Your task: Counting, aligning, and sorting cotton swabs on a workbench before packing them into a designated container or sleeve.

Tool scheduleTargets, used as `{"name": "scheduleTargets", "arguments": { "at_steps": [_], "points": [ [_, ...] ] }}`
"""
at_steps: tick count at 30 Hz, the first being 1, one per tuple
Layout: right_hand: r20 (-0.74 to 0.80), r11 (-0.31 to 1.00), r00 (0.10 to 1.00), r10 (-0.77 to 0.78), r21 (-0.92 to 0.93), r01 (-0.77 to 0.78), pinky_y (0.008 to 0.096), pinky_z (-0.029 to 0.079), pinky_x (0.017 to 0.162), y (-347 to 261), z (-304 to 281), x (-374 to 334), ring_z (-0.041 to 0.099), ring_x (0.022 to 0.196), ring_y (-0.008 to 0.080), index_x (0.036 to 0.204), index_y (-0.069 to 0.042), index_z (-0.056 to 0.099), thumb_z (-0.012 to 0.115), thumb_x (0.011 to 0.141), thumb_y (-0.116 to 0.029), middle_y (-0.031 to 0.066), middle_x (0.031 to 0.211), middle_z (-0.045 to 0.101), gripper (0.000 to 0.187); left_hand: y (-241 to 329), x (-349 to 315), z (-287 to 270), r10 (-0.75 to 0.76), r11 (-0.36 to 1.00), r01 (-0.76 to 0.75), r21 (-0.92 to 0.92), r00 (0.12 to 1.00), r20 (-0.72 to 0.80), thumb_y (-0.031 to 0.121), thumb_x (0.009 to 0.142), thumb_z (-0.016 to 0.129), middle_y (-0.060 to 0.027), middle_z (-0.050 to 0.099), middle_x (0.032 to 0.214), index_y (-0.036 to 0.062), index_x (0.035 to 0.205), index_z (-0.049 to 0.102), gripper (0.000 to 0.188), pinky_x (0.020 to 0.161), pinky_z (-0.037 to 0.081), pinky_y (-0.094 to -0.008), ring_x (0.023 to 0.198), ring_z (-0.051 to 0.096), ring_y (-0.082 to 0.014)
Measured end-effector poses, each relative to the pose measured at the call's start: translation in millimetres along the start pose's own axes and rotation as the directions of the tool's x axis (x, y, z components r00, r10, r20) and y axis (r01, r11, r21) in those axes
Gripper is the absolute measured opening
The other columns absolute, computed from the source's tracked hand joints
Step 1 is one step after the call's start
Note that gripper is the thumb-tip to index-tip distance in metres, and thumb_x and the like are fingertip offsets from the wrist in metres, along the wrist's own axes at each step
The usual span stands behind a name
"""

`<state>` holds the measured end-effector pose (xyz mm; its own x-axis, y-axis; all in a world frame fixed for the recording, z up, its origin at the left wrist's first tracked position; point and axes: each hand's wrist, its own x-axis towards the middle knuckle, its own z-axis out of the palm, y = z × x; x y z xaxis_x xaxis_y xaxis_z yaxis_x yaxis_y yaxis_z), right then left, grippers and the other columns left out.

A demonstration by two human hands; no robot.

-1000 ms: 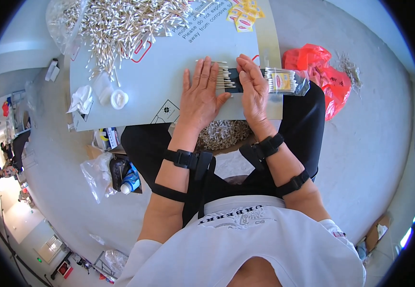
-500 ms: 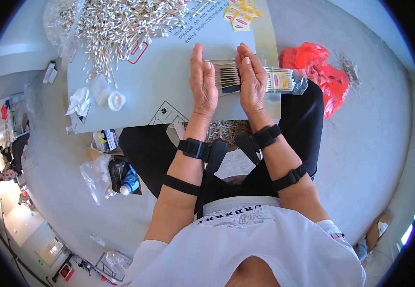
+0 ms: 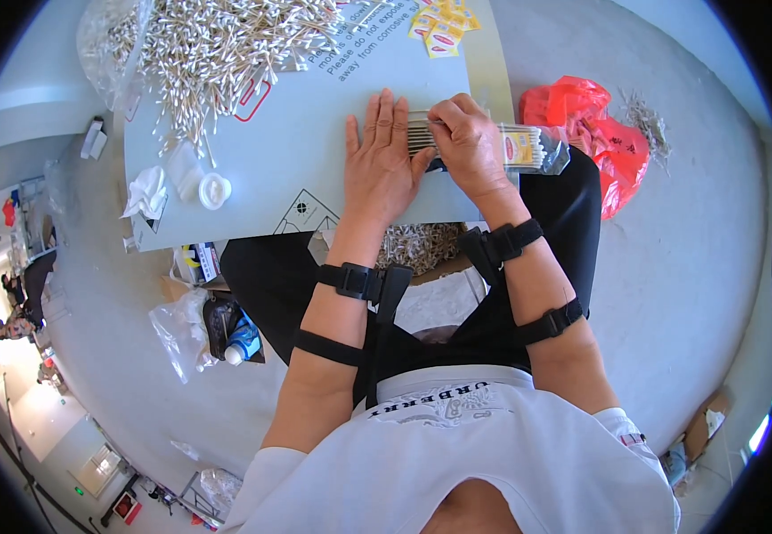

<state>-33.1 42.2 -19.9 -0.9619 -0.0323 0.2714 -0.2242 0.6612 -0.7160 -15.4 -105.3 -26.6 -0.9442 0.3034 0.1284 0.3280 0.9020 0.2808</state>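
A row of cotton swabs (image 3: 420, 135) lies side by side near the table's front edge, between my two hands. My left hand (image 3: 379, 169) is laid palm down over the row's left end, fingers stretched and a little apart. Curled in, with thumb and forefinger together, my right hand (image 3: 471, 147) is over the swabs farther right; what its fingertips pinch is hidden. Out from under its right side comes a clear plastic bag (image 3: 557, 153) with white swab tips and a yellow card (image 3: 520, 147) in it.
A big heap of loose cotton swabs (image 3: 226, 49) covers the table's far left. Several yellow cards (image 3: 444, 34) lie at the back right. A round white tub (image 3: 214, 190) and crumpled tissue (image 3: 146, 191) are at left. A red plastic bag (image 3: 600, 133) is beyond the right edge; a swab-filled box (image 3: 423, 249) is below.
My hands were upright, palms facing each other across the swabs. The left has turned palm down with its fingers spread; the right has curled its fingers over the row.
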Motion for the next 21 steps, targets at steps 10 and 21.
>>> {"name": "scheduleTargets", "arguments": {
  "at_steps": [10,21],
  "points": [
    [0.163,0.993,0.986,-0.019,-0.115,0.038,0.0452,0.050,0.068,3,-4,15,0.061,0.078,0.0362,0.079,-0.005,0.057,0.058,0.081,-0.010,0.0135,0.082,0.060,0.006,0,0,2,-0.005,1.000,0.005,0.008,1.000,-0.029,0.048,0.091,0.051,-0.0128,0.027,0.154,0.0058,0.146,0.031,0.072,0.115,0.013,-0.0504,0.143,0.023,-0.0275],
    [0.136,0.984,0.977,-0.161,-0.055,0.170,0.0405,0.050,0.064,8,-5,11,0.061,0.074,0.0339,0.079,-0.004,0.060,0.062,0.079,-0.007,0.0117,0.080,0.059,0.003,0,-1,2,-0.011,1.000,0.011,0.005,0.999,-0.032,0.048,0.091,0.051,-0.0129,0.027,0.153,0.0059,0.145,0.031,0.072,0.115,0.014,-0.0502,0.143,0.023,-0.0270]
  ]
}}
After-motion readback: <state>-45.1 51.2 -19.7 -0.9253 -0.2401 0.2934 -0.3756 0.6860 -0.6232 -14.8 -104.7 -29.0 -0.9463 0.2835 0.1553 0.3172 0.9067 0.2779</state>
